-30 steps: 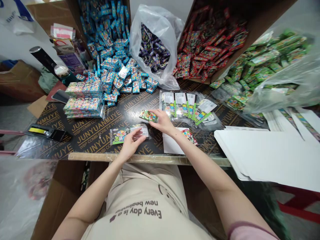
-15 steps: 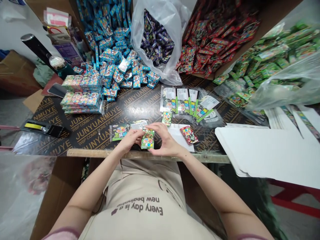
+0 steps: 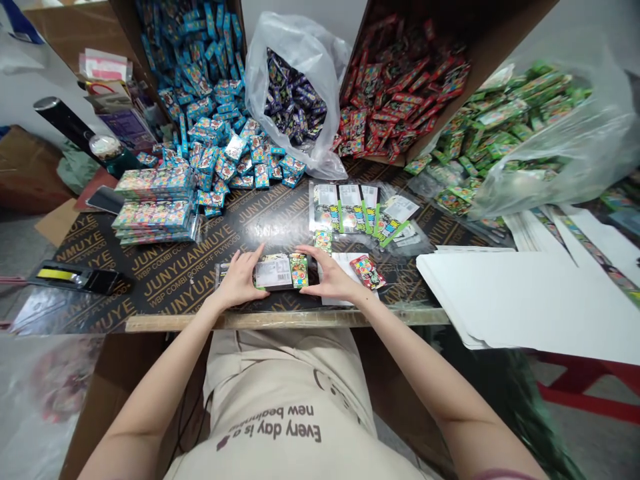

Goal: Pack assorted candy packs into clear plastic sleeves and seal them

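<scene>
Between my hands lies a small black-and-green packet with a white printed label (image 3: 273,272), flat near the table's front edge. My left hand (image 3: 239,280) grips its left end, thumb at the near edge and fingers at the far edge. At its right end is a small green candy packet (image 3: 299,271), spanned by the thumb and fingers of my right hand (image 3: 330,277). Another green packet (image 3: 323,240) lies just beyond the right hand. A red candy packet (image 3: 368,272) rests on white paper (image 3: 345,259) to the right.
Labelled green-and-black packets (image 3: 354,210) are fanned out behind. Stacked bundles (image 3: 155,217) and a tape dispenser (image 3: 75,275) are at left. Blue packets (image 3: 220,143), a bag of purple ones (image 3: 295,100), red ones (image 3: 390,93) and green ones (image 3: 505,127) line the back. White card sheets (image 3: 525,297) lie right.
My left hand has moved left from the green packet to the labelled packet's left end. The labelled packet now lies beside the green one, between both hands. The view has shifted slightly.
</scene>
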{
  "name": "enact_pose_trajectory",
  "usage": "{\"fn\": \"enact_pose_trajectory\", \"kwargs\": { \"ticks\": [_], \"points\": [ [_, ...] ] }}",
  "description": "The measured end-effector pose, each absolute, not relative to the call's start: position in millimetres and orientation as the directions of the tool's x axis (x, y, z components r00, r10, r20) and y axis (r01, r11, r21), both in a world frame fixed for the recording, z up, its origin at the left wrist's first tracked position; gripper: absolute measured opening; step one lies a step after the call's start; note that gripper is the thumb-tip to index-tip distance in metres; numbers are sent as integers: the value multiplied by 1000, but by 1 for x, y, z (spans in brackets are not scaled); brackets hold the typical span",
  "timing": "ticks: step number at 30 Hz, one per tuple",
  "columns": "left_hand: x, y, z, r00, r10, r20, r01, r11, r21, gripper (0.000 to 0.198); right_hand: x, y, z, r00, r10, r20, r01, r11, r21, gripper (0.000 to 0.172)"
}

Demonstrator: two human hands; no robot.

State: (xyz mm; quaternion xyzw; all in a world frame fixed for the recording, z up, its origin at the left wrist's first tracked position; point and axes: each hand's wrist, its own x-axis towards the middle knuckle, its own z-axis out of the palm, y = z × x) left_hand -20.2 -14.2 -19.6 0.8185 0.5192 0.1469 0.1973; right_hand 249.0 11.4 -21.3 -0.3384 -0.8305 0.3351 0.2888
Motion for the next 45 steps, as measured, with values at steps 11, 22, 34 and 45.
{"fn": "enact_pose_trajectory", "kwargs": {
  "ticks": [11, 22, 34, 45],
  "points": [
    [14, 8, 5, -172, 966, 195, 161, -167, 973, 38, 203, 31, 30, -124, 983, 137, -84, 127, -988, 72],
    [61, -19, 12, -240, 922, -303, -624, 93, 776, 40, 178, 20, 52, -86, 995, -55, -373, -83, -924, 51],
    [42, 5, 51, -132, 974, -186, -458, 106, 882, 19, 191, 21, 46, -209, 955, -209, -518, -290, -805, 39],
    [18, 5, 69, -70, 995, 72, 162, -60, 985, 22, 196, 11, 42, 48, 981, 185, -72, 189, -979, 17]
  ]
}}
